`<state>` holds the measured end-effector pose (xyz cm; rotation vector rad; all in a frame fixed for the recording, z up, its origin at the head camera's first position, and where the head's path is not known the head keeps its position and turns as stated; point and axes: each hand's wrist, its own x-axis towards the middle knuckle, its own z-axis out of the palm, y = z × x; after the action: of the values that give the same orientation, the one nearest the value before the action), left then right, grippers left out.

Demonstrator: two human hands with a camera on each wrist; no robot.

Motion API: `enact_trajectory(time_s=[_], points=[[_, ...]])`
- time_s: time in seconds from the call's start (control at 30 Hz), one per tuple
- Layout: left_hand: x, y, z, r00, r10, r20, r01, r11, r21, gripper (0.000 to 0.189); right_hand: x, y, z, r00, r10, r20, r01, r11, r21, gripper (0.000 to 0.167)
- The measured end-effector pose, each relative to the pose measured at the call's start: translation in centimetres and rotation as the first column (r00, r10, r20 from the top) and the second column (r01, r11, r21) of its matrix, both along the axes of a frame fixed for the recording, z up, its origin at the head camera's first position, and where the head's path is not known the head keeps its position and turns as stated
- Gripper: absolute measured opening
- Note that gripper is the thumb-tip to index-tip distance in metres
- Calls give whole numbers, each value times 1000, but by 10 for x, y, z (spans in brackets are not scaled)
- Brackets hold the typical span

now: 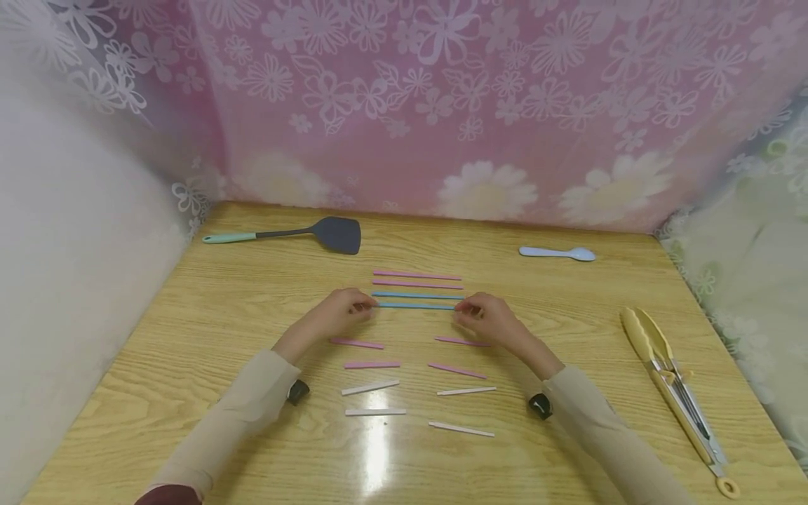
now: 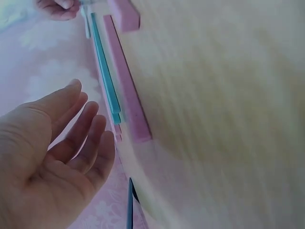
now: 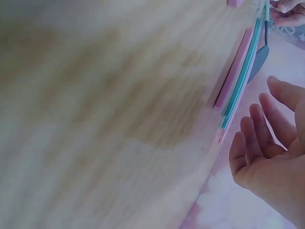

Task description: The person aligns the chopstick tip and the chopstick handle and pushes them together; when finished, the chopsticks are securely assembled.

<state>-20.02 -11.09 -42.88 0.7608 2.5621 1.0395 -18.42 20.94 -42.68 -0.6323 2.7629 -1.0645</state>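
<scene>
Two long blue sticks, the far one point(image 1: 416, 295) and the near one point(image 1: 415, 306), lie side by side across the table. Behind them run two long pink sticks, one farther back point(image 1: 416, 275) and one closer point(image 1: 416, 285). My left hand point(image 1: 344, 311) is at the left end of the near blue stick, my right hand point(image 1: 491, 319) at its right end. Both wrist views show relaxed, spread fingers with nothing between them: the left palm point(image 2: 57, 171) and the right palm point(image 3: 276, 167) stand beside the blue stick ends. Short pink sticks point(image 1: 372, 365) lie nearer me.
Short white sticks point(image 1: 375, 412) lie in two columns toward the front, below the pink ones. A spatula point(image 1: 337, 235) rests at the back left, a pale spoon point(image 1: 555, 253) at the back right. Yellow tongs point(image 1: 675, 393) lie along the right side. A pink floral curtain point(image 1: 404, 105) hangs behind the table.
</scene>
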Motion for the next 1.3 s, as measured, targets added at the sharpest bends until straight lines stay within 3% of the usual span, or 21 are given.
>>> enact_trajectory(time_s=[0.17, 0.43, 0.87, 1.3], points=[[14, -8, -2, 1000, -12, 3, 12, 1000, 28, 27, 14, 5, 0, 1000, 21, 20, -22, 1000, 20, 20], [30, -18, -9, 1000, -18, -9, 18, 999, 31, 25, 23, 9, -5, 997, 67, 44, -70, 995, 65, 18], [32, -23, -15, 995, -101, 23, 101, 995, 22, 18, 23, 11, -10, 991, 104, 87, -112, 990, 81, 7], [32, -20, -10, 994, -111, 13, 111, 994, -5, 14, 23, 11, -9, 990, 120, 68, -125, 989, 74, 3]])
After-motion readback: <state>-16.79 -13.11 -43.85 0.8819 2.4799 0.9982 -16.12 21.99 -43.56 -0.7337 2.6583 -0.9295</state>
